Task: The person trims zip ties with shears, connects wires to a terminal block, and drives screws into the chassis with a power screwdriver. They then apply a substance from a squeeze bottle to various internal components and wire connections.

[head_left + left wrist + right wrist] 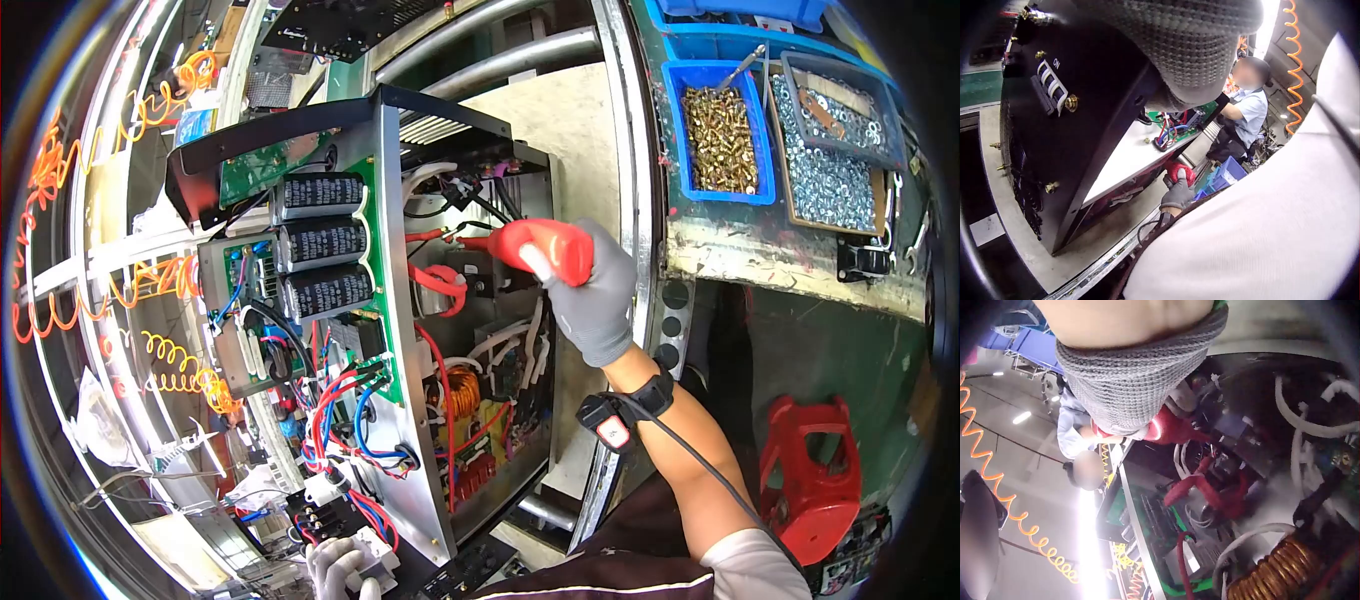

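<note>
My right hand (598, 295), in a grey glove, grips a red, thick-bodied tool (545, 250). Its narrower end points into the open metal cabinet (430, 440), toward red sleeved cables (440, 288). Seen from the right wrist, the tool (1175, 428) tapers down to those cables; its tip is hard to make out. At the lower edge of the head view, my left hand (340, 570) in a light glove lies with loosely bent fingers beside a white connector block (378, 560). In the left wrist view this glove (1191, 50) overlaps the top of the black panel (1091, 69).
Three black capacitors (325, 240) stand on a green board at the cabinet's side. A copper coil (462, 392) sits inside. On the right bench are a blue bin of brass screws (720, 140) and a tray of washers (835, 180). A red stool (815, 480) stands below. Another person (1249, 112) is opposite.
</note>
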Action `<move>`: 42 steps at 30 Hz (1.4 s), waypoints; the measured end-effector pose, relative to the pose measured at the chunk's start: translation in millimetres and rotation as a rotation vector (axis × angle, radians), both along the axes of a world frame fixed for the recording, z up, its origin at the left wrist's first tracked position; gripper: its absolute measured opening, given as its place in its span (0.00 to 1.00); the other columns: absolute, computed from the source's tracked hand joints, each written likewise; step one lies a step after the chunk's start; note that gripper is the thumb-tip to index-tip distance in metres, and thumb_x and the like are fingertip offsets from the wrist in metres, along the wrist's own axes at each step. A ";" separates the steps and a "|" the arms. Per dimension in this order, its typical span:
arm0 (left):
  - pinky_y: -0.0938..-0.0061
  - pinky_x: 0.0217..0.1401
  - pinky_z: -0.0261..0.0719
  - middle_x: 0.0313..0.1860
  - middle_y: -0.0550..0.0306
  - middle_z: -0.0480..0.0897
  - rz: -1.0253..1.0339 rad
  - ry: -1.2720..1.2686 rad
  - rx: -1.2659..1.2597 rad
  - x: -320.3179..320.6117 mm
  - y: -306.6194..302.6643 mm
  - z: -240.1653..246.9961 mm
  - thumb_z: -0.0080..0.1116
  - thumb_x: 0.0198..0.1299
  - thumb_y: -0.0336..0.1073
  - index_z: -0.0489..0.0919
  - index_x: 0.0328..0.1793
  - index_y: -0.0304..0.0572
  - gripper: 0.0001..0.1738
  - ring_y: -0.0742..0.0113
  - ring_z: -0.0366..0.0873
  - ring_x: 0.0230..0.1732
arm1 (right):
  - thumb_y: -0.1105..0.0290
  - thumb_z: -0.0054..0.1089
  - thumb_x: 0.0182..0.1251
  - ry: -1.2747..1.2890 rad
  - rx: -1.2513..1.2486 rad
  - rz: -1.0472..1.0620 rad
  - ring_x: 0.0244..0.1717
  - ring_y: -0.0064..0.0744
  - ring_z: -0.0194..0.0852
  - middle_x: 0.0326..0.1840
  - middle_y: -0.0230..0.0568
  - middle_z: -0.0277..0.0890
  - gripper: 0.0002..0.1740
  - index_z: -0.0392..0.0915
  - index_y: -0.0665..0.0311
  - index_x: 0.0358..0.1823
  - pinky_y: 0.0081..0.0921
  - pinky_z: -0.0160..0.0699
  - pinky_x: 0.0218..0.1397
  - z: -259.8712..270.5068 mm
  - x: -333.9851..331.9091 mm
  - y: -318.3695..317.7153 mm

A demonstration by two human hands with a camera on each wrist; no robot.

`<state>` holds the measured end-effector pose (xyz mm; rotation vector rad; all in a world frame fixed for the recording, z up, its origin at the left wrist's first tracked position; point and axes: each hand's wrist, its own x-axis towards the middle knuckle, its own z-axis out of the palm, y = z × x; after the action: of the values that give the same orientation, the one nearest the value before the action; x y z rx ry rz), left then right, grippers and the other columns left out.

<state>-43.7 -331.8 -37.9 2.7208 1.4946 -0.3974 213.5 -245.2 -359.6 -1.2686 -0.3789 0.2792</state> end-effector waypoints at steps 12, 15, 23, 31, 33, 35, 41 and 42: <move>0.56 0.65 0.62 0.54 0.41 0.73 0.156 -0.030 -0.019 -7.1 -5.5 -6.9 0.51 0.45 0.31 0.75 0.48 0.29 0.21 0.46 0.69 0.58 | 0.60 0.56 0.65 0.859 0.231 0.035 0.22 0.25 0.75 0.30 0.38 0.77 0.17 0.75 0.70 0.44 0.19 0.72 0.22 -21.0 16.5 -86.2; 0.61 0.66 0.61 0.51 0.44 0.72 0.253 -0.090 0.037 1.3 -12.3 -15.4 0.47 0.43 0.31 0.73 0.42 0.28 0.19 0.52 0.68 0.56 | 0.61 0.57 0.64 0.888 0.168 0.146 0.22 0.24 0.75 0.30 0.37 0.77 0.17 0.75 0.69 0.45 0.18 0.72 0.21 -27.5 5.8 -103.3; 0.60 0.69 0.58 0.55 0.43 0.73 0.228 -0.150 0.068 -8.4 -12.9 -16.1 0.45 0.46 0.29 0.75 0.48 0.28 0.21 0.52 0.67 0.62 | 0.62 0.59 0.63 0.914 0.116 0.322 0.19 0.23 0.73 0.26 0.37 0.77 0.15 0.77 0.68 0.42 0.18 0.68 0.19 -47.9 -16.2 -131.1; 0.40 0.73 0.45 0.63 0.46 0.70 -0.444 0.619 0.102 56.9 -8.1 6.3 0.62 0.45 0.43 0.73 0.59 0.38 0.32 0.42 0.60 0.69 | 0.62 0.56 0.66 0.889 0.056 0.416 0.17 0.23 0.70 0.25 0.38 0.75 0.16 0.75 0.69 0.46 0.18 0.66 0.17 0.7 6.0 -169.6; 0.43 0.70 0.52 0.59 0.48 0.71 -0.543 0.617 -0.184 92.7 3.6 0.7 0.67 0.40 0.51 0.73 0.59 0.41 0.39 0.46 0.63 0.65 | 0.61 0.56 0.66 0.854 0.021 0.460 0.17 0.23 0.70 0.26 0.38 0.75 0.17 0.75 0.69 0.47 0.18 0.66 0.17 3.1 18.0 -175.1; 0.55 0.67 0.60 0.58 0.51 0.72 -0.749 0.662 -0.170 125.2 15.0 -36.7 0.61 0.50 0.51 0.74 0.58 0.41 0.32 0.53 0.65 0.61 | 0.61 0.56 0.66 0.855 0.016 0.501 0.17 0.22 0.70 0.26 0.38 0.76 0.18 0.75 0.69 0.46 0.17 0.66 0.17 3.5 31.4 -177.0; 0.67 0.45 0.66 0.41 0.53 0.76 -0.866 1.127 0.124 197.5 51.5 -197.7 0.52 0.53 0.38 0.80 0.46 0.43 0.15 0.57 0.70 0.46 | 0.59 0.57 0.64 0.862 -0.083 0.517 0.18 0.18 0.70 0.26 0.35 0.76 0.18 0.77 0.68 0.43 0.15 0.65 0.18 17.2 64.2 -209.4; 0.67 0.43 0.67 0.39 0.53 0.77 -0.810 1.200 0.059 201.2 55.5 -215.2 0.52 0.53 0.37 0.80 0.46 0.45 0.14 0.57 0.72 0.44 | 0.58 0.57 0.63 0.854 -0.082 0.533 0.19 0.17 0.70 0.27 0.34 0.76 0.18 0.77 0.68 0.42 0.15 0.66 0.18 14.0 70.0 -216.0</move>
<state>157.6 -276.3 -253.1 3.0595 0.1699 -2.2651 283.5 -461.2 -345.5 -0.9963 0.0458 1.2463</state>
